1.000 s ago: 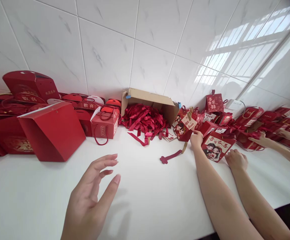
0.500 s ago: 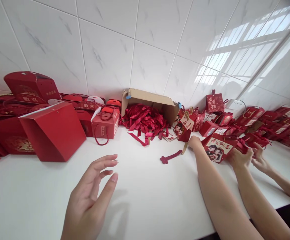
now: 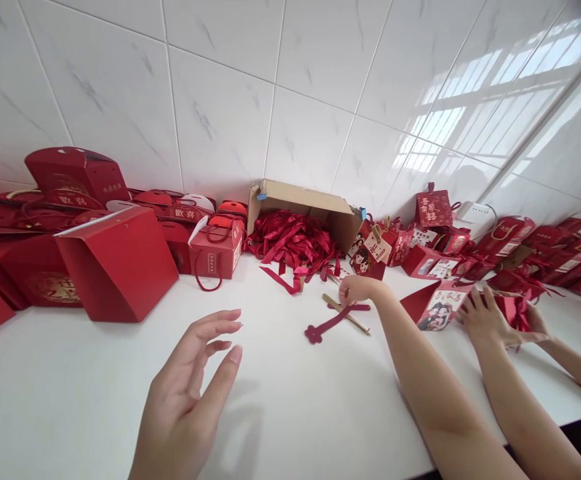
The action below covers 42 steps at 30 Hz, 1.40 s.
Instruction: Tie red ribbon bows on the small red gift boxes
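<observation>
The left hand (image 3: 187, 400) hovers over the white counter (image 3: 70, 400), fingers spread wide and empty, a red gift box (image 3: 216, 250) beyond its fingertips. The right hand (image 3: 357, 290) is curled closed on the top end of a red paper strip (image 3: 327, 323) that crosses a thin wooden stick (image 3: 360, 325), though whether it grips either cannot be told; a tipped cardboard box (image 3: 300, 197) spilling red ribbons (image 3: 293, 240) lies just beyond it. To its right, a co-worker's hand (image 3: 485, 320) rests open on a small red box (image 3: 437, 308) printed with a cartoon couple.
</observation>
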Each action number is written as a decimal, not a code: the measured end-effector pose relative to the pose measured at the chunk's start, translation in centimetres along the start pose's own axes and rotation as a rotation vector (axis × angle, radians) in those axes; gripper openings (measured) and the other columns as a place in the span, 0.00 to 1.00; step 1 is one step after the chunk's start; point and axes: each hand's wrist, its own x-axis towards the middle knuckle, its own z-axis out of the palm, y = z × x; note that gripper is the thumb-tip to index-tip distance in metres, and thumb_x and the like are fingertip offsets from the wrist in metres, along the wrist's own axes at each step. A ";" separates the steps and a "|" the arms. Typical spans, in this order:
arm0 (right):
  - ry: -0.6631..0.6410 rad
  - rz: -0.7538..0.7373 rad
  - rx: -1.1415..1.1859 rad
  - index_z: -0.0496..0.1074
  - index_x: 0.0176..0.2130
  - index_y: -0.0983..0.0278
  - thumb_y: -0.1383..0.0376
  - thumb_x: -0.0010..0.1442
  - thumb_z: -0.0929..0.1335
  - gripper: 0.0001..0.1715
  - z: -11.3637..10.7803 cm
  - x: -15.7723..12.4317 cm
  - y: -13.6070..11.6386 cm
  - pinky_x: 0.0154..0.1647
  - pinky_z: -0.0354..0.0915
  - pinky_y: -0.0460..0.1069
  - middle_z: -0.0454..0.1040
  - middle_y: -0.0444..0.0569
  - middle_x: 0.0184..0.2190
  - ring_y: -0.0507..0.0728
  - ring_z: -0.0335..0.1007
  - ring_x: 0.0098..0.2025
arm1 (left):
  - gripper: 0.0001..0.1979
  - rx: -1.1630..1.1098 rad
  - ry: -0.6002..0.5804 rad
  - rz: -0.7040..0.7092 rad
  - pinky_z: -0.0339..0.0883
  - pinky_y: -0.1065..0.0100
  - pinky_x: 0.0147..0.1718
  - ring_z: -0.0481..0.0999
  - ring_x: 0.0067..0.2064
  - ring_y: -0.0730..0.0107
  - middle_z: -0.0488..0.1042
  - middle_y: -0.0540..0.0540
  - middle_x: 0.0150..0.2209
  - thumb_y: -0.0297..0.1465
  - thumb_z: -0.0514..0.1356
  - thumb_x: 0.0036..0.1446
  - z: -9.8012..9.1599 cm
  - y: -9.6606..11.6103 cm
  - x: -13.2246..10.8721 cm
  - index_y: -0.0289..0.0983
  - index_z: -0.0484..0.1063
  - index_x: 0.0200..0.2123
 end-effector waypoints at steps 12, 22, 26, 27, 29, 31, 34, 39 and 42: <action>-0.160 -0.701 0.234 0.68 0.39 0.64 0.66 0.60 0.67 0.05 1.7 -1.2 -14.3 0.40 0.69 0.49 0.75 0.53 0.40 0.55 0.72 0.40 | 0.19 -0.028 -0.027 -0.294 0.62 0.59 0.50 0.68 0.54 0.57 0.70 0.46 0.52 0.49 0.55 0.58 -1.0 -1.2 1.3 0.43 0.70 0.46; 0.140 -0.830 0.271 0.67 0.44 0.64 0.73 0.62 0.65 0.10 4.7 -3.4 -17.5 0.35 0.70 0.49 0.73 0.53 0.37 0.55 0.71 0.38 | 0.08 -0.127 -0.006 0.043 0.67 0.76 0.34 0.73 0.33 0.76 0.73 0.53 0.28 0.35 0.59 0.61 -1.9 -1.3 0.8 0.39 0.71 0.30; 0.348 -0.685 0.417 0.67 0.46 0.63 0.72 0.58 0.70 0.15 4.9 -3.4 -17.6 0.31 0.69 0.48 0.71 0.50 0.35 0.54 0.69 0.35 | 0.08 0.114 0.041 0.547 0.68 0.75 0.35 0.74 0.36 0.76 0.74 0.52 0.33 0.21 0.61 0.57 -2.0 -1.7 0.6 0.41 0.74 0.35; 0.350 -0.687 0.435 0.68 0.46 0.63 0.72 0.58 0.70 0.16 4.9 -3.4 -17.7 0.32 0.69 0.48 0.71 0.50 0.35 0.54 0.69 0.36 | 0.11 0.151 0.040 0.654 0.69 0.74 0.35 0.73 0.37 0.75 0.74 0.51 0.33 0.18 0.61 0.56 -2.0 -1.7 0.6 0.41 0.75 0.37; 0.319 -0.708 0.465 0.68 0.45 0.64 0.73 0.57 0.71 0.15 4.7 -3.5 -17.9 0.35 0.70 0.49 0.72 0.50 0.35 0.54 0.70 0.37 | 0.14 0.203 0.034 0.775 0.69 0.71 0.36 0.72 0.38 0.73 0.73 0.50 0.34 0.15 0.61 0.53 -2.1 -1.8 0.6 0.40 0.75 0.38; 0.279 -0.711 0.511 0.69 0.43 0.64 0.75 0.58 0.70 0.13 4.6 -3.6 -18.1 0.37 0.70 0.49 0.73 0.50 0.35 0.54 0.71 0.38 | 0.16 0.250 0.027 0.814 0.69 0.68 0.37 0.72 0.39 0.71 0.73 0.49 0.34 0.14 0.61 0.53 -2.2 -1.7 0.6 0.39 0.75 0.40; 0.245 -0.665 0.563 0.70 0.41 0.64 0.75 0.57 0.70 0.11 4.4 -3.8 -18.2 0.37 0.69 0.49 0.73 0.49 0.35 0.53 0.70 0.38 | 0.17 0.310 -0.006 0.833 0.68 0.65 0.38 0.71 0.39 0.69 0.73 0.48 0.33 0.14 0.61 0.53 -2.3 -1.6 0.6 0.38 0.74 0.43; 0.272 -0.581 0.562 0.69 0.39 0.64 0.76 0.58 0.68 0.10 4.5 -3.8 -18.0 0.35 0.69 0.50 0.70 0.49 0.35 0.54 0.69 0.37 | 0.20 0.354 -0.070 0.808 0.66 0.65 0.39 0.71 0.40 0.70 0.74 0.48 0.37 0.14 0.57 0.55 -2.2 -1.4 0.4 0.40 0.72 0.46; 0.292 -0.610 0.510 0.68 0.39 0.63 0.77 0.59 0.66 0.11 4.6 -3.8 -17.9 0.35 0.68 0.50 0.70 0.50 0.35 0.54 0.68 0.38 | 0.19 0.289 -0.168 0.671 0.65 0.65 0.42 0.72 0.42 0.69 0.74 0.48 0.39 0.17 0.55 0.58 -2.3 -1.0 0.2 0.42 0.71 0.48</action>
